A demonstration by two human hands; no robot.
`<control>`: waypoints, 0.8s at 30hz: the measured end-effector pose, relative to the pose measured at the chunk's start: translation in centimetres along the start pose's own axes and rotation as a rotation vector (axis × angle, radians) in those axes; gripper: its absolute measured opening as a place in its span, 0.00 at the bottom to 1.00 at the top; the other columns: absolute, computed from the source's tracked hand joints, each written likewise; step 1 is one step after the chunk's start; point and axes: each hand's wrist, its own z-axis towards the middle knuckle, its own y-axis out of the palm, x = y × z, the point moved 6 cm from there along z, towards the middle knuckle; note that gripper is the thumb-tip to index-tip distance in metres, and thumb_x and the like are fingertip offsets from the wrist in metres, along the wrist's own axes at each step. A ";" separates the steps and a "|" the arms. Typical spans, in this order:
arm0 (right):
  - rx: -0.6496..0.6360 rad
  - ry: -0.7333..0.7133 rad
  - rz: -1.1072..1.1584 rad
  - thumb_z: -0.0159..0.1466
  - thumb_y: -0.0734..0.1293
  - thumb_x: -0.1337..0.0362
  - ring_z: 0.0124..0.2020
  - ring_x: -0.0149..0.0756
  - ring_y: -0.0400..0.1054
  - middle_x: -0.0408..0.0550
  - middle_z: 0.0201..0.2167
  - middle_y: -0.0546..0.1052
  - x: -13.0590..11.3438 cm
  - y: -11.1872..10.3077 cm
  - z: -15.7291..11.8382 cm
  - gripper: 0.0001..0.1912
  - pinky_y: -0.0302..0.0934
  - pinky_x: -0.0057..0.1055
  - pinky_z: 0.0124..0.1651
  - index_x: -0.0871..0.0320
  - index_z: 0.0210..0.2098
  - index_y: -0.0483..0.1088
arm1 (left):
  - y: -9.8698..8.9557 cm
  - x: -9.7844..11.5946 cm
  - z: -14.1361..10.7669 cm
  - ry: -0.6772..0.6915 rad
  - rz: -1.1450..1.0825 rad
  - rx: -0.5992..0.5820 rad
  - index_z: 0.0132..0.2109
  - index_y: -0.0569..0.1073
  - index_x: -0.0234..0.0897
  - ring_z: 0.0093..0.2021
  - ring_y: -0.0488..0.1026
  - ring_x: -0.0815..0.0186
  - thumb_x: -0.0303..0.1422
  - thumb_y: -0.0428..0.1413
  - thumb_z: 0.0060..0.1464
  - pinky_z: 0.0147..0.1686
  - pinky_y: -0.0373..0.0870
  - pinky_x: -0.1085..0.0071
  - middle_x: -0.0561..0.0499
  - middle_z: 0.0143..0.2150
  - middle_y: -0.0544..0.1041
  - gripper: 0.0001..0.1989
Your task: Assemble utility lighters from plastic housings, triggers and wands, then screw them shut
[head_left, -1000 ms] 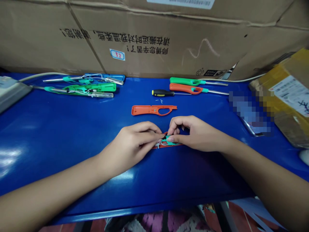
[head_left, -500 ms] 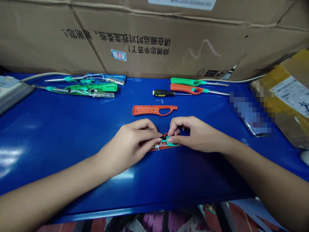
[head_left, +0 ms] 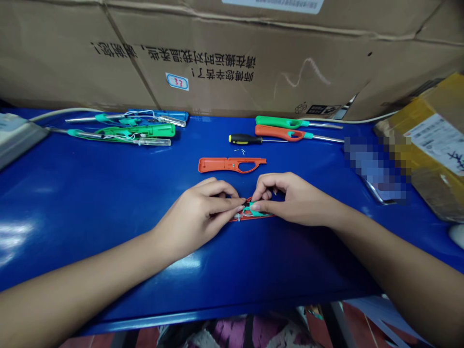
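Note:
Between my hands lies an orange lighter half-shell [head_left: 252,218] with its inner parts exposed. In it sit a teal trigger piece [head_left: 258,212], a small black part [head_left: 247,204] and a thin white wire. My left hand [head_left: 201,210] pinches with thumb and forefinger at the black part, covering the shell's left end. The thumb and forefinger of my right hand [head_left: 292,200] close on the teal piece and hide the shell's right end. Just beyond my hands rests the matching empty orange half-shell [head_left: 213,165], inside facing up.
A black-and-yellow screwdriver [head_left: 246,139] lies behind the loose shell, with tiny screws [head_left: 242,151] beside it. Opened green lighter [head_left: 155,130] and blue lighter [head_left: 177,116] lie back left; closed green [head_left: 271,121] and orange [head_left: 268,131] ones back right. Cardboard [head_left: 203,48] stands behind.
My fingers have shifted very slightly at the half-shell, and less of the black part shows now. Both hands keep their pinch; the other objects stay put.

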 end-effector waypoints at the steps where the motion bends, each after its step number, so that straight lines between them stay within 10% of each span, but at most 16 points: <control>1: 0.001 -0.008 -0.008 0.61 0.70 0.62 0.33 0.32 0.63 0.42 0.29 0.71 0.0 0.0 0.0 0.06 0.59 0.30 0.37 0.57 0.31 0.73 | 0.1 0.0 0.0 -0.001 -0.001 -0.008 0.45 0.82 0.36 0.41 0.75 0.64 0.26 0.57 0.63 0.40 0.73 0.68 0.46 0.42 0.80 0.09; 24: -0.009 -0.033 -0.104 0.63 0.68 0.63 0.33 0.31 0.63 0.41 0.30 0.69 -0.3 -0.2 -0.1 0.04 0.59 0.30 0.38 0.56 0.34 0.71 | 1.1 0.8 -0.6 0.019 0.193 -0.188 0.54 0.78 0.37 0.45 0.73 0.59 0.34 0.55 0.65 0.45 0.72 0.62 0.43 0.47 0.76 0.14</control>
